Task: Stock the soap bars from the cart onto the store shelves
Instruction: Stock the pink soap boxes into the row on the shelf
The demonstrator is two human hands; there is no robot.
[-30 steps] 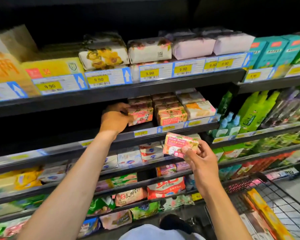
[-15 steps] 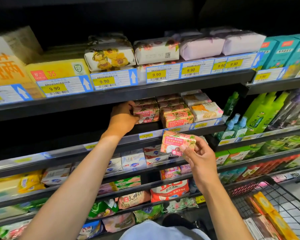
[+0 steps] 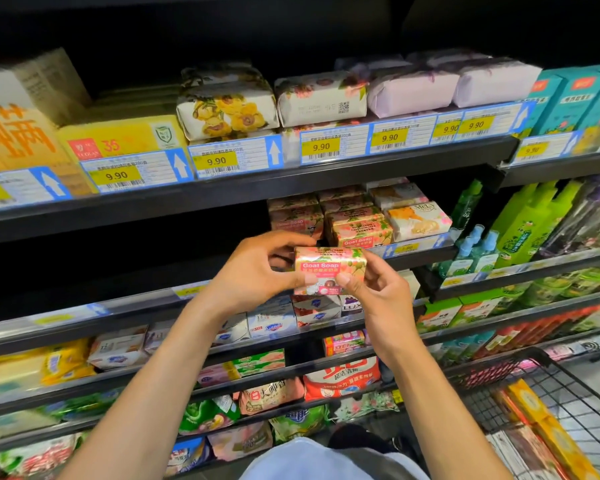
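Note:
A pink Goat Soap box [image 3: 329,268] hangs in the air in front of the second shelf [image 3: 423,252], held from both sides. My left hand [image 3: 257,271] grips its left end, thumb on the front face. My right hand [image 3: 378,292] pinches its right lower corner. Just behind and above it, stacks of the same Goat Soap boxes [image 3: 357,226] stand on that shelf. The black wire cart [image 3: 551,386] is at the lower right, with yellow and white boxes [image 3: 541,424] inside.
The top shelf [image 3: 291,181] carries flower-wrapped soap bars and 9.90 price tags. Left of the Goat Soap stacks the second shelf is dark. Green bottles [image 3: 523,223] stand to the right. Lower shelves hold soap and detergent packs.
My left hand has come off the shelved stack and down to the box. Both hands now hold the Goat Soap box, which only my right hand held before.

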